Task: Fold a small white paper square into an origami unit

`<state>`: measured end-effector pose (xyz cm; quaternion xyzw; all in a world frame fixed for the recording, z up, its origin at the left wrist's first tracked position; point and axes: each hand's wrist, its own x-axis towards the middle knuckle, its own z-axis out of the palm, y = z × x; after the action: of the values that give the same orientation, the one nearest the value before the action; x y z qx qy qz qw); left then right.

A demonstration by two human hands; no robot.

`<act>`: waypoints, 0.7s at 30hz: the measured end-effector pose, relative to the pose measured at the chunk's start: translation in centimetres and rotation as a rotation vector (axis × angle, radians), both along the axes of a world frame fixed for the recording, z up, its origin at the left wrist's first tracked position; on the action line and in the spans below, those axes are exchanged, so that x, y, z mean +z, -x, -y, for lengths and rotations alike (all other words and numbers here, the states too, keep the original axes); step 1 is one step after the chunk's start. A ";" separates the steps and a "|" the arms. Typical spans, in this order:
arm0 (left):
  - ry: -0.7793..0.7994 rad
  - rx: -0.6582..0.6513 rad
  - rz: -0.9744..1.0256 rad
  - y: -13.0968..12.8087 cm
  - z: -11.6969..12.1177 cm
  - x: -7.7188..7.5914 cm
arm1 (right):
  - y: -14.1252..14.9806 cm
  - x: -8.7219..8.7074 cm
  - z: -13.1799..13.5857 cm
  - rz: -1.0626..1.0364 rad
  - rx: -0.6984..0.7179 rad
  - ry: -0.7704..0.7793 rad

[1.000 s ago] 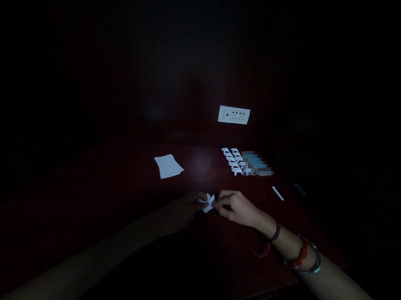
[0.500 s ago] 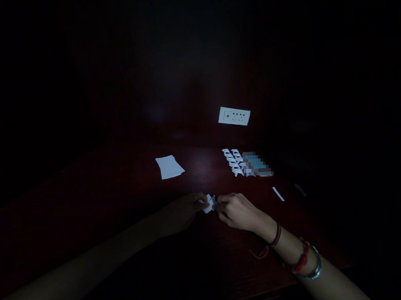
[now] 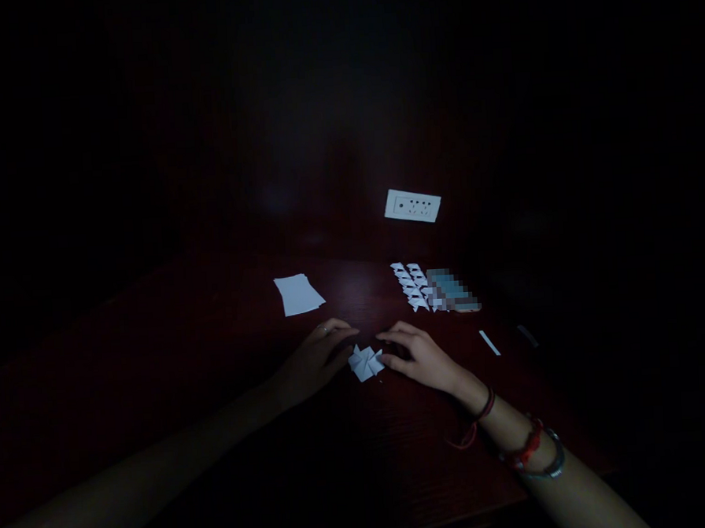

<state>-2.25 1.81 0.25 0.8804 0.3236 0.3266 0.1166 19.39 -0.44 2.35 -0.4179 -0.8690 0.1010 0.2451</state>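
A small white folded paper piece point(image 3: 365, 362), shaped like a pinwheel, lies flat on the dark red table point(image 3: 216, 358). My left hand point(image 3: 316, 360) rests just left of it with fingers stretched out, fingertips near its edge. My right hand point(image 3: 419, 355) lies just right of it, fingers extended and touching its right side. Bracelets and red threads circle my right wrist. Neither hand lifts the paper.
A small stack of white paper sheets point(image 3: 298, 294) lies further back on the left. Several folded white pieces point(image 3: 411, 284) sit in rows at the back right beside a blurred teal object point(image 3: 451, 290). A white strip point(image 3: 490, 342) lies right. A wall socket point(image 3: 412, 206) is behind. The room is very dark.
Both hands were pinching the folded paper together; now they have spread apart and flattened, and the paper lies uncovered on the table between them.
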 end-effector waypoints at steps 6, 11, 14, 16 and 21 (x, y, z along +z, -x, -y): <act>0.031 0.071 -0.196 -0.1 0.1 -0.3 | 0.1 -0.8 -0.3 0.000 -0.021 0.057; 0.109 0.068 -0.148 -0.5 0.0 0.1 | 0.4 -0.8 -0.3 -0.028 -0.024 0.086; 0.133 0.037 -0.073 -0.6 -0.3 -0.1 | 0.7 -0.6 -0.3 -0.074 -0.015 0.113; 0.163 -0.007 -0.018 -0.6 -0.3 -0.3 | 0.9 -0.5 -0.2 -0.126 -0.022 0.140; 0.214 -0.007 0.084 -0.9 0.1 0.1 | 1.4 0.0 0.2 -0.313 -0.003 0.170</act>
<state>-1.34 1.71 0.38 0.8496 0.3483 0.3264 0.2244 18.01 -0.62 2.34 -0.4177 -0.8079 0.2375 0.3413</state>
